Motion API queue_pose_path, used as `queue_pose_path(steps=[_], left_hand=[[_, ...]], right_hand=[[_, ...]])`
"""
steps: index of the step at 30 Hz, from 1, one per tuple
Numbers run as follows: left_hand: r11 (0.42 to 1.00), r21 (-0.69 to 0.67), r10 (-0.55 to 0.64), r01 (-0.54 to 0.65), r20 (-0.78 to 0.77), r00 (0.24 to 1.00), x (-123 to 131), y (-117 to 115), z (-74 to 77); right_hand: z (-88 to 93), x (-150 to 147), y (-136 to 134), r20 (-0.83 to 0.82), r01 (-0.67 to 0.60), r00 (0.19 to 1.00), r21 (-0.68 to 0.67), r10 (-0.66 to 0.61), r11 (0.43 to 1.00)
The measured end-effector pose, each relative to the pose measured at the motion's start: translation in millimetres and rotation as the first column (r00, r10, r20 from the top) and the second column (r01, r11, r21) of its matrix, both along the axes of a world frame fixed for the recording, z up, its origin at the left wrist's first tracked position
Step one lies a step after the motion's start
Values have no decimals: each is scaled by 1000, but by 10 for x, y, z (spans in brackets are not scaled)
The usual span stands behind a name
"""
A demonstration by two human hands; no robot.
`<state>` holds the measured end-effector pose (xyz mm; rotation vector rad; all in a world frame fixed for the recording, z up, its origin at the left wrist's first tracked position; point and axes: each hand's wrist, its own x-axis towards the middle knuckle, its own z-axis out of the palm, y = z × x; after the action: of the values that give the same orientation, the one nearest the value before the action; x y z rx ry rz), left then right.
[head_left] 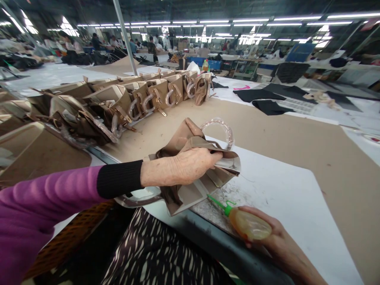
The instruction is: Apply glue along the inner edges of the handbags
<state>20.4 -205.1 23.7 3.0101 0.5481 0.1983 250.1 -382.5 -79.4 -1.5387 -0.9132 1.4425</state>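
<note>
My left hand (192, 164) is closed on the upper edge of a brown handbag (185, 140), which lies tilted at the table's near edge. One of the bag's handles (230, 132), wrapped in clear plastic, arches up behind it; another hangs toward my lap. In my right hand (274, 231) is a squeeze bottle (251, 225) of amber liquid with a green nozzle. The nozzle's tip meets or nearly meets the lower edge of the bag; I cannot tell which. My left hand hides part of the bag's opening.
Rows of similar brown bags (148, 93) stand at the left and back. White paper (282, 190) covers the table beside my right hand. Black fabric pieces (261, 97) lie at the back right. An orange basket (71, 237) sits below the table edge. People work far behind.
</note>
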Motion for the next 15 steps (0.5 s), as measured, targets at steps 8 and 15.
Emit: queue_pose_path(steps=[8,15], left_hand=[[1000,19,23,-23,-21,1000,-57,-23,-87],[999,46,30,-29,-16,999,-107,-41,-129]], right_hand=[[-50,-205,-147,-126,-1,992,-20,-2,1000],[-61,-415,-242,-168,131,976,-39,-135,991]])
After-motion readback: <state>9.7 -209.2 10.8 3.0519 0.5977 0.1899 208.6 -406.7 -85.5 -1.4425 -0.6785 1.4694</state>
